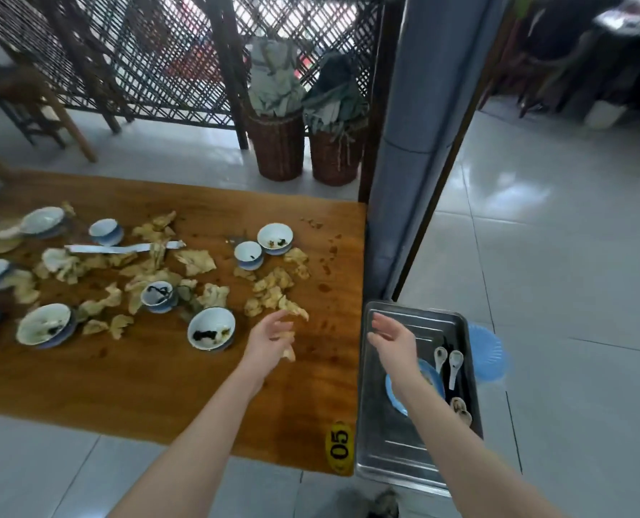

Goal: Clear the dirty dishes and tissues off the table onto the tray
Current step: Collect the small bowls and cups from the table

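A: Start at your far left. The bench (154,383) carries nearly all the mess: a wide bowl (44,325) near its left end, a small cup (158,295) with dark scraps inside, set among the scattered tissues (195,261), and a soiled bowl (211,328) just left of your hand.

B: Then your left grip (271,336) is low over the bench, its fingers curled round a crumpled tissue (288,354). More crumpled paper lies just beyond its fingertips.

A: So the step in hand, as I judge it, is gathering tissues from the bench's right end. You are early in the job: every bowl and cup in view sits on the bench.

B: Further right, the tray (385,443) lies just beside the bench's end; whether the two touch, I cannot tell. It holds a blue plate (394,400) and two white spoons (455,362). Your right grip (393,340) hovers above it, fingers loose and spread, holding nothing.

A: For the next move, carry that tissue rightward past the bench's edge and let it fall on the bare metal at the tray's near half, away from the spoons. Your right grip is free for the soiled bowl; lift it level, since the leftovers would likely spill.
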Tool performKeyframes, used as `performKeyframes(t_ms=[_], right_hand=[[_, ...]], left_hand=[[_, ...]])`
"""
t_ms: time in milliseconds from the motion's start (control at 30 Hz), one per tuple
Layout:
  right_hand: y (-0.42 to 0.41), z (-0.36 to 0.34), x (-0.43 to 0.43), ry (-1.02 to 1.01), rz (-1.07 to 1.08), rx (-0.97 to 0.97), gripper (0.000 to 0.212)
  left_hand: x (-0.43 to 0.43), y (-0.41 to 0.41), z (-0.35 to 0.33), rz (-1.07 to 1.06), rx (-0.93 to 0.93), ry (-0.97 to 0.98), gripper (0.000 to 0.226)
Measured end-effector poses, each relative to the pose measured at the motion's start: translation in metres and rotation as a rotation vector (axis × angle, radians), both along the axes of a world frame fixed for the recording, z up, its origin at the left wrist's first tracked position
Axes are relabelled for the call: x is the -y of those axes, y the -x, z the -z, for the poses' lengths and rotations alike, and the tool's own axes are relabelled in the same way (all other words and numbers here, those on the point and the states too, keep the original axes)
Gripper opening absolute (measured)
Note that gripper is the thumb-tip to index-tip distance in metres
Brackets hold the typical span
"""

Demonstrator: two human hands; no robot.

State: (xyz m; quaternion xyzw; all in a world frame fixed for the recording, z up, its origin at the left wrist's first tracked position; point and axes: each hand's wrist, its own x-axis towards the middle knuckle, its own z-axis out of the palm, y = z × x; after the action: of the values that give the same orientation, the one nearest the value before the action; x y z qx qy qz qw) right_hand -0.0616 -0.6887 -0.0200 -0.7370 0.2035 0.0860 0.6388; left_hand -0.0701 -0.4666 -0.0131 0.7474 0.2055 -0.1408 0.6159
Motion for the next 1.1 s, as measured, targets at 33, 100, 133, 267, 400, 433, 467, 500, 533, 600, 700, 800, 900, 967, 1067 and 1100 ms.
performKeyframes(t_ms=[33, 100, 133, 267, 400, 433, 467, 500, 533, 600, 700, 800, 900, 967, 1067, 1100], right_hand=[[0.004, -0.007, -0.02, 0.012, -0.021, 0.018, 0.039], [0.012, -0.017, -0.06, 0.048, -0.074, 0.054, 0.039], [0.016, -0.022, -0.081, 0.064, -0.099, 0.069, 0.039], [0.035, -0.032, -0.165, 0.045, -0.182, 0.095, 0.039], [0.047, -0.037, -0.243, 0.064, -0.3, 0.09, 0.037], [0.05, -0.037, -0.261, 0.07, -0.323, 0.089, 0.036], [0.051, -0.037, -0.28, 0.072, -0.344, 0.092, 0.036], [0.053, -0.037, -0.298, 0.07, -0.368, 0.094, 0.036], [0.054, -0.036, -0.316, 0.07, -0.396, 0.093, 0.037], [0.056, -0.033, -0.353, 0.085, -0.461, 0.082, 0.037], [0.058, -0.028, -0.408, 0.081, -0.544, 0.065, 0.036], [0.058, -0.024, -0.464, 0.065, -0.6, 0.045, 0.036], [0.053, -0.017, -0.519, 0.044, -0.649, 0.037, 0.035], [0.044, -0.013, -0.557, 0.034, -0.671, 0.027, 0.035], [0.023, -0.008, -0.612, 0.035, -0.701, 0.001, 0.037], [0.015, -0.007, -0.63, 0.045, -0.708, -0.003, 0.037]], left_hand=[[-0.021, 0.007, -0.006, -0.011, 0.018, -0.003, 0.049], [-0.064, 0.023, -0.015, -0.033, 0.052, -0.021, 0.049], [-0.084, 0.032, -0.018, -0.051, 0.065, -0.023, 0.048], [-0.161, 0.069, -0.026, -0.116, 0.092, -0.058, 0.048], [-0.23, 0.109, -0.028, -0.209, 0.088, -0.083, 0.05], [-0.246, 0.118, -0.028, -0.245, 0.089, -0.084, 0.05], [-0.261, 0.127, -0.028, -0.285, 0.088, -0.088, 0.049], [-0.277, 0.135, -0.028, -0.326, 0.085, -0.092, 0.049], [-0.293, 0.142, -0.028, -0.368, 0.077, -0.093, 0.048], [-0.324, 0.157, -0.026, -0.436, 0.053, -0.076, 0.048], [-0.371, 0.176, -0.023, -0.495, 0.022, -0.058, 0.048], [-0.418, 0.186, -0.019, -0.537, 0.006, -0.059, 0.048], [-0.467, 0.186, -0.015, -0.581, -0.006, -0.075, 0.048], [-0.5, 0.18, -0.011, -0.616, -0.008, -0.084, 0.048], [-0.547, 0.169, -0.007, -0.66, -0.031, -0.09, 0.047], [-0.563, 0.165, -0.007, -0.669, -0.041, -0.094, 0.047]])
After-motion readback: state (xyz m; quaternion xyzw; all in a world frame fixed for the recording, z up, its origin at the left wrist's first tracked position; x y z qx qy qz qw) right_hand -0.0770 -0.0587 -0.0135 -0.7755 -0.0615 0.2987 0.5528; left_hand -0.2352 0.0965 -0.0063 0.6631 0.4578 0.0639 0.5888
